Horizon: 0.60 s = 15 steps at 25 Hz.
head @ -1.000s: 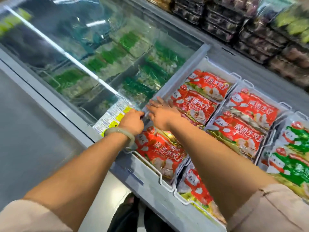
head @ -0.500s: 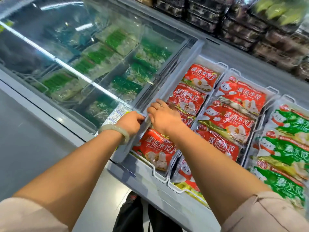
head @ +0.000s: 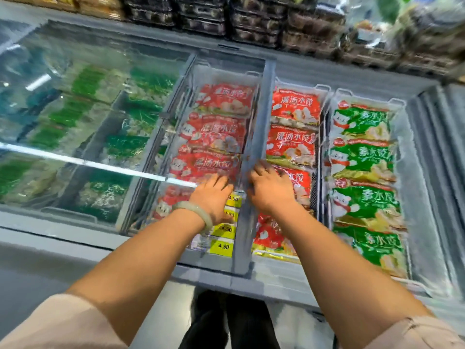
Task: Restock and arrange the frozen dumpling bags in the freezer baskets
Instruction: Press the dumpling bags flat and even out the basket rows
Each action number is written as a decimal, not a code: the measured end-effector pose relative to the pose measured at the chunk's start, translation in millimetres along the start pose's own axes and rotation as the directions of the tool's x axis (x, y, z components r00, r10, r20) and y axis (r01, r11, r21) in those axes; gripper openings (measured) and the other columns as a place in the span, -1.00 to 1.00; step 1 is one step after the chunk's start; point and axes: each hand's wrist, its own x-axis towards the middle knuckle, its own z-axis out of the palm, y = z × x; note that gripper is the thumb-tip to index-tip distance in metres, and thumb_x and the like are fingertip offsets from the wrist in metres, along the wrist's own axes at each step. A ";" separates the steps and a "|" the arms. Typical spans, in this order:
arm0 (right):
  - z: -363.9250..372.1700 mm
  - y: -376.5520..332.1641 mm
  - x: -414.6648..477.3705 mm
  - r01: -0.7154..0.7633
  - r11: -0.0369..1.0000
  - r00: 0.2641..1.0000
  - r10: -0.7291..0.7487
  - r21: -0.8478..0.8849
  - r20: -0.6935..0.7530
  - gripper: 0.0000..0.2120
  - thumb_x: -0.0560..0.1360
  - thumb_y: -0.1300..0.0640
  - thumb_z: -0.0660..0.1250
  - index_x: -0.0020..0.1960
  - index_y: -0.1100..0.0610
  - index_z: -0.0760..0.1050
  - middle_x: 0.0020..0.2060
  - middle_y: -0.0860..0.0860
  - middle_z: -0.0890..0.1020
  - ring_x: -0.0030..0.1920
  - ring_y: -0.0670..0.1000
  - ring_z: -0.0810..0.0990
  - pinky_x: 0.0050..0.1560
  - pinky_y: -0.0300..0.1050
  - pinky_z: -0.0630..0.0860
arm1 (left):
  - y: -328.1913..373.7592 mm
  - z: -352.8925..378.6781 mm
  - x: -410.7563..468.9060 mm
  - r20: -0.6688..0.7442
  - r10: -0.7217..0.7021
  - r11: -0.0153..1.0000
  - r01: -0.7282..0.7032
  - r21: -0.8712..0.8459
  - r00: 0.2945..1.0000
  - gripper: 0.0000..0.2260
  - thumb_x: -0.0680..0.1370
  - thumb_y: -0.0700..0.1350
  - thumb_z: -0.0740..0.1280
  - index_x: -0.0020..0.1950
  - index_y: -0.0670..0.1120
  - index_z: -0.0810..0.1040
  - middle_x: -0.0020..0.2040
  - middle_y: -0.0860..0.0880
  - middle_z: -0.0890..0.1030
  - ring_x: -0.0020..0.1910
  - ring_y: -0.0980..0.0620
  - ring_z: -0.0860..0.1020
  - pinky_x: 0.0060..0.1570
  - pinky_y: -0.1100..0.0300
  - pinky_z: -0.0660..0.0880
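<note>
- The left hand's (head: 214,197) fingers (head: 219,181) lie flat and close together, pressed palm-down on the sliding glass lid (head: 226,71), and grip nothing.
- The right hand's (head: 273,191) fingers (head: 256,170) reach out nearly straight, tips against the lid's grey frame bar (head: 259,117). Blur softens them, but they seem to push rather than pinch.
- A pale bracelet (head: 193,210) sits on the left wrist, above yellow price labels (head: 222,245) stuck on the glass.
- Under the lid, red dumpling bags (head: 221,99) lie in a row. Just right of the bar, more red bags (head: 294,107) fill an uncovered white basket (head: 302,84).
- Green dumpling bags (head: 362,157) overlap like shingles in the next basket to the right.
- No bag is in either hand, so the step in hand looks like moving the lid, not stocking.
- Handling, as a judgement: the bags are probably light to middling. The loose frozen pieces would shift and sag inside, and the film looks glossy, so likely slick with frost.
- Best taken flat across the middle with a spread hand, or by both short ends. A pinch at one corner would probably let the contents slump.
- Dark trays stand on the shelf (head: 251,23) beyond the freezer.
</note>
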 end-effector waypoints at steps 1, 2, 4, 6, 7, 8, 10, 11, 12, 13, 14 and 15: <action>2.7 13.3 -8.2 -0.030 1.000 1.000 0.030 0.002 0.006 -0.56 0.57 0.02 0.12 0.43 0.04 0.25 0.50 -0.04 0.20 0.54 -0.04 0.00 0.40 0.18 0.21 | 10.6 -0.2 3.0 -0.007 0.025 0.999 -0.025 0.044 1.000 -0.14 0.37 0.28 0.38 0.53 -0.06 0.12 0.57 -0.13 0.04 0.55 -0.16 -0.01 0.52 -0.09 0.01; 5.4 27.9 -17.2 -0.063 0.998 0.998 0.063 0.010 0.013 -0.57 0.57 0.04 0.13 0.43 0.04 0.24 0.50 -0.04 0.19 0.54 -0.04 -0.01 0.42 0.19 0.17 | 21.6 -0.4 6.9 0.000 0.046 0.996 -0.046 0.076 0.999 -0.10 0.35 0.29 0.39 0.53 -0.06 0.09 0.57 -0.14 0.02 0.55 -0.17 -0.02 0.52 -0.10 -0.01; 9.9 58.7 -35.6 -0.148 0.988 0.989 0.146 0.037 0.037 -0.58 0.58 0.08 0.13 0.42 0.02 0.21 0.49 -0.07 0.18 0.53 -0.01 0.01 0.46 0.21 0.09 | 45.6 -2.5 16.3 0.036 0.070 0.992 -0.074 0.107 0.997 -0.01 0.31 0.31 0.40 0.56 -0.03 -0.02 0.57 -0.14 -0.02 0.55 -0.19 -0.05 0.51 -0.14 -0.04; 14.3 90.1 -53.5 -0.239 0.970 0.970 0.237 0.044 0.048 -0.58 0.60 0.11 0.08 0.44 -0.02 0.17 0.50 -0.13 0.15 0.54 0.03 0.01 0.50 0.24 -0.07 | 72.3 -7.5 27.5 0.079 0.094 0.986 -0.104 0.133 0.992 0.09 0.27 0.35 0.42 0.56 0.01 -0.14 0.57 -0.12 0.00 0.55 -0.20 -0.02 0.50 -0.14 -0.04; 16.2 105.0 -61.9 -0.270 0.962 0.963 0.269 0.027 0.031 -0.57 0.61 0.12 0.06 0.46 -0.05 0.15 0.50 -0.15 0.14 0.55 0.05 -0.02 0.49 0.25 -0.18 | 86.2 -10.0 33.5 0.093 0.110 0.982 -0.123 0.146 0.989 0.12 0.25 0.36 0.41 0.56 0.01 -0.19 0.57 -0.12 0.01 0.54 -0.20 0.00 0.50 -0.14 -0.04; 18.0 119.7 -70.0 -0.294 0.956 0.956 0.294 0.003 0.008 -0.55 0.61 0.13 0.04 0.48 -0.07 0.13 0.51 -0.16 0.14 0.55 0.06 -0.04 0.47 0.27 -0.26 | 100.5 -11.7 40.2 0.103 0.127 0.977 -0.142 0.157 0.987 0.15 0.25 0.38 0.41 0.56 0.01 -0.24 0.58 -0.11 0.00 0.55 -0.19 0.00 0.51 -0.13 -0.05; 19.9 144.0 -82.7 -0.326 0.944 0.945 0.326 -0.037 -0.006 -0.50 0.60 0.16 0.01 0.51 -0.11 0.07 0.52 -0.16 0.11 0.56 0.10 -0.10 0.43 0.30 -0.34 | 126.8 -13.6 51.0 0.114 0.151 0.970 -0.169 0.172 0.982 0.16 0.25 0.40 0.39 0.56 0.01 -0.28 0.59 -0.10 -0.09 0.56 -0.18 -0.05 0.51 -0.13 -0.09; 21.0 156.5 -88.2 -0.339 0.940 0.941 0.339 -0.049 0.006 -0.46 0.58 0.18 0.01 0.52 -0.12 0.05 0.53 -0.16 0.08 0.56 0.11 -0.15 0.41 0.31 -0.35 | 140.7 -14.5 56.8 0.115 0.160 0.968 -0.179 0.178 0.980 0.16 0.25 0.41 0.38 0.56 0.02 -0.28 0.59 -0.09 -0.12 0.56 -0.19 -0.08 0.51 -0.12 -0.12; 22.8 169.6 -94.1 -0.350 0.935 0.936 0.351 -0.057 0.020 -0.43 0.57 0.20 0.02 0.52 -0.12 0.03 0.53 -0.17 0.05 0.55 0.11 -0.20 0.41 0.32 -0.35 | 155.4 -15.3 62.8 0.113 0.171 0.963 -0.190 0.190 0.979 0.16 0.24 0.42 0.37 0.56 0.02 -0.27 0.59 -0.09 -0.12 0.56 -0.19 -0.09 0.50 -0.12 -0.14; 24.9 183.2 -100.2 -0.360 0.931 0.932 0.362 -0.063 0.029 -0.41 0.56 0.20 0.03 0.52 -0.14 0.01 0.54 -0.20 0.01 0.55 0.10 -0.24 0.40 0.33 -0.37 | 170.9 -16.7 68.4 0.112 0.184 0.957 -0.204 0.208 0.977 0.16 0.24 0.44 0.36 0.56 0.03 -0.27 0.59 -0.10 -0.12 0.56 -0.20 -0.09 0.50 -0.13 -0.15; 27.3 197.4 -106.6 -0.368 0.927 0.928 0.371 -0.065 0.032 -0.40 0.56 0.19 0.03 0.53 -0.15 -0.01 0.54 -0.22 -0.02 0.54 0.09 -0.27 0.39 0.33 -0.39 | 186.6 -18.6 73.4 0.112 0.199 0.947 -0.220 0.233 0.974 0.17 0.23 0.45 0.35 0.56 0.03 -0.28 0.59 -0.11 -0.11 0.56 -0.21 -0.08 0.50 -0.14 -0.15; 29.7 211.0 -112.2 -0.374 0.926 0.926 0.376 -0.062 0.030 -0.40 0.57 0.17 0.02 0.53 -0.17 -0.05 0.54 -0.24 -0.05 0.54 0.09 -0.28 0.37 0.32 -0.42 | 201.5 -21.0 78.0 0.113 0.212 0.936 -0.235 0.263 0.971 0.17 0.23 0.47 0.33 0.55 0.03 -0.28 0.59 -0.11 -0.10 0.55 -0.23 -0.06 0.50 -0.16 -0.15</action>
